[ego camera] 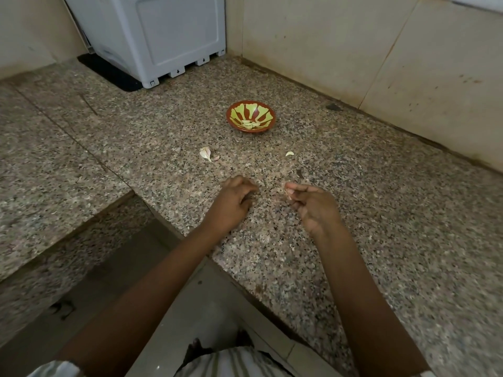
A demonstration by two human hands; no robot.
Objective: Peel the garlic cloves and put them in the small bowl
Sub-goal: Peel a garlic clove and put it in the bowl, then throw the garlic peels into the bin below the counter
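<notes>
A small red bowl (231, 117) with a yellow pattern stands on the speckled granite counter (353, 213) and holds a few peeled garlic cloves (249, 123). Nearer to me lie an unpeeled clove with loose skin (205, 153) and a small pale piece of garlic (289, 153). My left hand (231, 205) rests on the counter with its fingers curled, and I see nothing in it. My right hand (313, 205) hovers just above the counter and pinches a thin scrap of garlic skin (288, 194) between thumb and fingertips.
A grey plastic appliance (152, 36) stands on a black mat (109, 72) at the back left. Tiled walls (381, 50) close off the back and right. The counter's front edge runs diagonally near my arms, with a lower granite ledge (54, 159) to the left.
</notes>
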